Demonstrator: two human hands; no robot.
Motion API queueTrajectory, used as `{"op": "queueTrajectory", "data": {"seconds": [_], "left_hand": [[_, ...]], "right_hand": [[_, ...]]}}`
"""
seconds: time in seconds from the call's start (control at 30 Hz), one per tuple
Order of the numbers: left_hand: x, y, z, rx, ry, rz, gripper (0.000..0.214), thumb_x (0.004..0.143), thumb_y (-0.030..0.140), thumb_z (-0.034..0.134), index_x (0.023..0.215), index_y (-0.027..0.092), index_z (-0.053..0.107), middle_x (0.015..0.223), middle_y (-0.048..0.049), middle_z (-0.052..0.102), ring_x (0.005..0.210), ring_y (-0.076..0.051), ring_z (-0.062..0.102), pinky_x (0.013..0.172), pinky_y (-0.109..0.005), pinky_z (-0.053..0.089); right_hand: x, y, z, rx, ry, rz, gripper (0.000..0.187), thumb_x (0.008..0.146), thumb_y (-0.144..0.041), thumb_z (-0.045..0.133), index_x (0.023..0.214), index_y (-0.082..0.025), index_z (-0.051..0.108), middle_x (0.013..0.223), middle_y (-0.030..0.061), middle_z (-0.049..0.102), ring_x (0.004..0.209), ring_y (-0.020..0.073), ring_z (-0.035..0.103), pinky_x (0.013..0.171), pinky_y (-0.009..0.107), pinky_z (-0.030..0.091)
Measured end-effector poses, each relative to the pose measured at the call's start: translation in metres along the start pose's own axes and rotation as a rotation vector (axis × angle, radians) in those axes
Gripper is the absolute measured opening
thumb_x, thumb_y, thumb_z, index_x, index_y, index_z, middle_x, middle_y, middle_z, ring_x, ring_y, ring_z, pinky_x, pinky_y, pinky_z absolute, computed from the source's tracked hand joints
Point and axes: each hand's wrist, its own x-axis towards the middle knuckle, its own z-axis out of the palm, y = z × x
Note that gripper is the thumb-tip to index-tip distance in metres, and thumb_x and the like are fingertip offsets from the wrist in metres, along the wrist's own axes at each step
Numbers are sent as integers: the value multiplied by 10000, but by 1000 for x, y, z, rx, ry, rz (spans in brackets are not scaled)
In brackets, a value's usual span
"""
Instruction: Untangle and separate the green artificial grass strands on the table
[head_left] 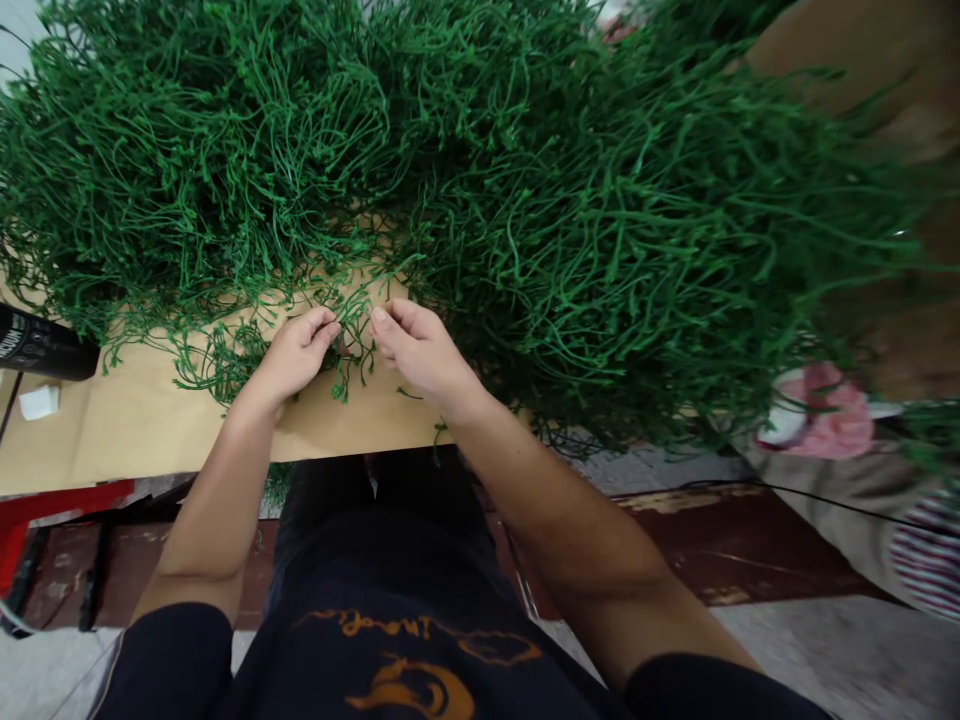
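Thin green artificial plant stems [352, 305] with small budded tips cross the gap between my two hands. My left hand [298, 350] is closed, its thumb and forefinger pinching a few of these stems above the brown paper surface. Just to the right, my right hand [420, 350] is also closed in a pinch beside the same stems; what lies between its fingertips is too small to make out. A loose clump of stems [232, 360] rests against the far side of my left wrist. Behind both hands spreads a large heap of the same green stems [600, 230].
A black bottle [45, 343] lies at the left edge, with a white scrap [39, 402] near it. The brown paper-covered table [165, 420] ends just before my body. Pink cloth [836, 415] and a black cable [810, 493] are at the right. Something red [67, 500] sits below left.
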Motion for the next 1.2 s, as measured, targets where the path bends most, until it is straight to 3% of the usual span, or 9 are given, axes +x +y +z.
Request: {"op": "queueTrajectory", "data": {"seconds": [0.17, 0.37, 0.63, 0.73, 1.07, 1.2], "left_hand": [[5, -16, 6, 66, 135, 0, 164, 826, 261, 441, 681, 192, 476, 553, 31, 474, 577, -115, 434, 604, -244, 322], [11, -27, 7, 237, 186, 5, 191, 837, 287, 448, 727, 200, 577, 564, 17, 493, 572, -129, 443, 604, -251, 319], [9, -17, 18, 368, 160, 68, 237, 860, 291, 437, 769, 209, 640, 642, -19, 593, 643, -160, 502, 647, -265, 350], [9, -16, 20, 373, 156, 67, 247, 858, 277, 430, 743, 208, 637, 639, -25, 590, 647, -166, 508, 644, -269, 350], [5, -3, 17, 356, 106, 56, 253, 843, 197, 409, 684, 200, 606, 627, -29, 598, 622, -166, 528, 632, -269, 360], [6, -7, 16, 364, 118, 28, 256, 852, 241, 426, 653, 203, 583, 583, -18, 546, 588, -158, 479, 606, -269, 337]], "right_hand": [[-3, 2, 1, -47, -30, -29, 494, 753, -678, 489, 657, -202, 403, 550, -58, 268, 526, 69, 270, 481, 234, 225], [-21, -8, -1, -240, 17, -121, 465, 820, -616, 437, 633, -191, 422, 577, -30, 356, 559, 82, 330, 541, 256, 282], [-51, -22, -2, -454, 116, -146, 341, 856, -352, 438, 587, -192, 302, 539, -35, 309, 531, 81, 295, 521, 245, 249], [-58, -23, -2, -532, 130, -172, 291, 854, -285, 431, 599, -189, 330, 549, -32, 332, 530, 81, 308, 520, 242, 258], [-63, -24, 1, -565, 147, -193, 283, 869, -303, 417, 610, -190, 396, 555, -16, 398, 533, 91, 357, 524, 239, 299], [-56, -20, -6, -556, 76, -126, 289, 856, -345, 420, 620, -180, 430, 559, -14, 414, 546, 89, 378, 532, 234, 308]]}}
